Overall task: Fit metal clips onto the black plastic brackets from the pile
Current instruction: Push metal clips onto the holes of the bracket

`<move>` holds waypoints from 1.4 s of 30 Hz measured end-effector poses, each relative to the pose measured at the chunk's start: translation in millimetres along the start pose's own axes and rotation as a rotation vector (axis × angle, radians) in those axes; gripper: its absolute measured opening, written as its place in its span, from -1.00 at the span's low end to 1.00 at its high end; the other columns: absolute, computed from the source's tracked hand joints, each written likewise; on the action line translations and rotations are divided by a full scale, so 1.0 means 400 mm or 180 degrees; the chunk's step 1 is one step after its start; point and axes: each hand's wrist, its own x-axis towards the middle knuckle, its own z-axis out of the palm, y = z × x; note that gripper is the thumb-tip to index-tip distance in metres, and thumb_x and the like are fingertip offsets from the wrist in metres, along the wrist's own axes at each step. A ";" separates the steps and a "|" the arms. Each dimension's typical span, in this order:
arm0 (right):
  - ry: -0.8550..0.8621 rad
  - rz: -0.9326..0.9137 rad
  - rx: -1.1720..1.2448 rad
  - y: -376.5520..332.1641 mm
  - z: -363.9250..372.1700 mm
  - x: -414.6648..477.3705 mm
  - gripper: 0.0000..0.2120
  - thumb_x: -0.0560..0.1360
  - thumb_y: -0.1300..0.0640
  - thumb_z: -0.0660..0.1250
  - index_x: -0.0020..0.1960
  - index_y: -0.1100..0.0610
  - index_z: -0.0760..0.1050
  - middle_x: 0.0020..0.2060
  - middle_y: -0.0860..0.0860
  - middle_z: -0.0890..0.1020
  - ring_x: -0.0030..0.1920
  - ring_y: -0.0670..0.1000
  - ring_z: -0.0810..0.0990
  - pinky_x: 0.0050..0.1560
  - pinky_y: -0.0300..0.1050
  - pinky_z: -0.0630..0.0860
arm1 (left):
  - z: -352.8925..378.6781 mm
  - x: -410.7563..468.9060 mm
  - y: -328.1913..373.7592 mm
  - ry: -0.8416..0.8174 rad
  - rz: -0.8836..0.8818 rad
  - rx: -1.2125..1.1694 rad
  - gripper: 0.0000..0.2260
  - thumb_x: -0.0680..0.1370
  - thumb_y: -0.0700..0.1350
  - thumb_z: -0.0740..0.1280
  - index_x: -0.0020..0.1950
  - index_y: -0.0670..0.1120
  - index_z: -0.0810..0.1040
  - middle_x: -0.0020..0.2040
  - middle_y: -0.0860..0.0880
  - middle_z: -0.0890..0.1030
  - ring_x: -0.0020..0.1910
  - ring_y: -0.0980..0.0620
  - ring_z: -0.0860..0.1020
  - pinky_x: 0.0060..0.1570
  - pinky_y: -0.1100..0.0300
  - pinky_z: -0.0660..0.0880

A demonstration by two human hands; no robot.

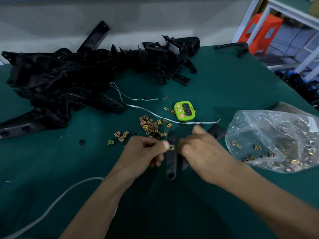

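A black plastic bracket (171, 159) lies between my hands near the table's middle, its far end reaching up to the right behind my right hand. My left hand (145, 152) pinches a small brass-coloured metal clip (171, 147) against the bracket's edge. My right hand (203, 149) grips the bracket from the right, fingers curled over it. Just beyond my hands, several loose metal clips (150, 125) are scattered on the green table (224, 87). A big pile of black brackets (69, 80) fills the far left.
A clear plastic bag of clips (276, 142) lies at the right. A green timer (184, 111) sits behind my hands, with white strapping (155, 112) running past it. More strapping (57, 202) curls at the near left. One bracket (233, 46) rests at the far right edge.
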 end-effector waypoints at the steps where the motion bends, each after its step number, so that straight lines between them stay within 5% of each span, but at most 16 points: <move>1: 0.0168 0.0190 0.0063 0.021 -0.005 -0.008 -0.69 0.20 0.31 0.38 -0.33 -0.03 0.33 -0.36 -0.10 0.49 -0.32 0.02 0.51 -0.12 -0.04 0.20 | 0.009 0.006 -0.009 0.0208 0.0002 -0.0024 -0.72 0.51 0.10 0.43 -0.29 -0.05 0.70 -0.38 -0.03 0.62 -0.41 0.08 0.54 -0.39 0.29 0.44; 4: 0.0494 0.0817 0.0125 0.080 -0.014 -0.034 -0.59 0.07 0.40 0.38 -0.35 -0.03 0.32 -0.42 -0.11 0.46 -0.41 0.03 0.39 -0.14 -0.03 0.22 | 0.033 0.020 -0.036 0.0761 0.0060 0.0696 -0.94 0.51 -0.04 0.49 -0.16 0.09 0.74 -0.26 0.16 0.69 -0.26 0.29 0.60 -0.21 0.47 0.45; 6: 0.0479 0.0969 0.0054 0.101 -0.012 -0.051 -0.59 0.07 0.43 0.31 -0.37 -0.03 0.28 -0.45 -0.09 0.44 -0.43 0.05 0.29 -0.14 -0.01 0.25 | 0.047 0.022 -0.049 0.0679 0.0294 0.1507 -0.88 0.48 -0.08 0.52 -0.03 0.14 0.74 -0.20 0.21 0.65 -0.14 0.32 0.58 -0.17 0.55 0.39; 11: 0.0282 0.0940 -0.0082 0.109 0.012 -0.074 -0.62 0.12 0.41 0.33 -0.35 -0.03 0.32 -0.44 -0.07 0.47 -0.39 0.06 0.46 -0.11 -0.01 0.28 | 0.099 0.038 -0.052 0.0367 0.0760 0.2708 -0.69 0.49 0.01 0.51 0.23 0.09 0.67 0.00 0.13 0.61 -0.02 0.12 0.55 -0.05 0.23 0.46; 17: 0.0262 0.0820 -0.0097 0.091 0.036 -0.065 -0.62 0.11 0.38 0.35 -0.35 -0.04 0.31 -0.43 -0.09 0.44 -0.39 0.05 0.47 -0.12 -0.03 0.24 | 0.128 0.059 -0.020 0.0438 0.1050 0.3305 -0.92 0.52 -0.06 0.42 -0.03 0.06 0.69 -0.13 0.11 0.59 -0.07 0.03 0.53 -0.20 0.19 0.34; 21: 0.0269 0.0763 -0.0105 0.083 0.045 -0.058 -0.61 0.09 0.37 0.36 -0.34 -0.05 0.30 -0.42 -0.10 0.45 -0.38 0.04 0.49 -0.10 -0.02 0.28 | 0.118 0.060 -0.016 0.0506 0.0818 0.2952 -0.82 0.48 -0.10 0.47 -0.23 0.06 0.51 -0.30 0.16 0.51 -0.25 0.09 0.49 -0.33 0.25 0.32; 25: 0.0361 0.0706 -0.0062 0.082 0.049 -0.052 -0.58 0.06 0.38 0.35 -0.33 -0.05 0.26 -0.44 -0.09 0.45 -0.40 0.05 0.48 -0.13 -0.02 0.24 | 0.084 0.043 -0.002 0.0683 0.0267 0.1218 -0.87 0.48 -0.12 0.52 -0.13 0.12 0.67 -0.27 0.22 0.67 -0.23 0.26 0.64 -0.25 0.47 0.48; 28: 0.0427 0.0715 0.0031 0.081 0.052 -0.047 -0.58 0.02 0.39 0.31 -0.35 -0.04 0.25 -0.45 -0.08 0.44 -0.42 0.05 0.45 -0.14 -0.04 0.23 | 0.057 0.019 0.012 0.0778 0.0239 0.0000 -0.84 0.46 -0.19 0.53 -0.15 0.09 0.74 -0.30 -0.02 0.71 -0.34 0.10 0.67 -0.30 0.41 0.51; 31: 0.0380 0.0735 0.0219 0.074 0.052 -0.040 -0.60 0.05 0.40 0.31 -0.34 -0.03 0.27 -0.43 -0.08 0.46 -0.40 0.03 0.43 -0.09 -0.05 0.38 | 0.038 0.002 0.026 0.0775 -0.0052 -0.0830 -0.84 0.50 -0.06 0.48 -0.26 -0.05 0.74 -0.33 -0.12 0.69 -0.43 0.05 0.61 -0.45 0.29 0.47; 34: 0.0338 0.0694 0.0333 0.064 0.045 -0.035 -0.60 0.10 0.40 0.30 -0.33 -0.04 0.24 -0.41 -0.08 0.47 -0.38 0.01 0.41 -0.03 -0.03 0.40 | 0.030 -0.009 0.032 0.0529 -0.0315 -0.0891 -0.70 0.48 0.08 0.40 -0.34 -0.07 0.70 -0.36 -0.12 0.66 -0.45 0.02 0.60 -0.46 0.24 0.51; 42: 0.0489 0.0533 0.0082 0.055 -0.003 -0.024 -0.55 0.14 0.41 0.36 -0.34 -0.03 0.19 -0.42 -0.10 0.37 -0.35 0.05 0.47 -0.09 -0.06 0.28 | 0.050 -0.036 0.048 -0.0169 -0.0214 -0.0316 -0.69 0.45 0.13 0.40 -0.34 -0.06 0.69 -0.32 -0.20 0.70 -0.42 -0.01 0.63 -0.40 0.28 0.48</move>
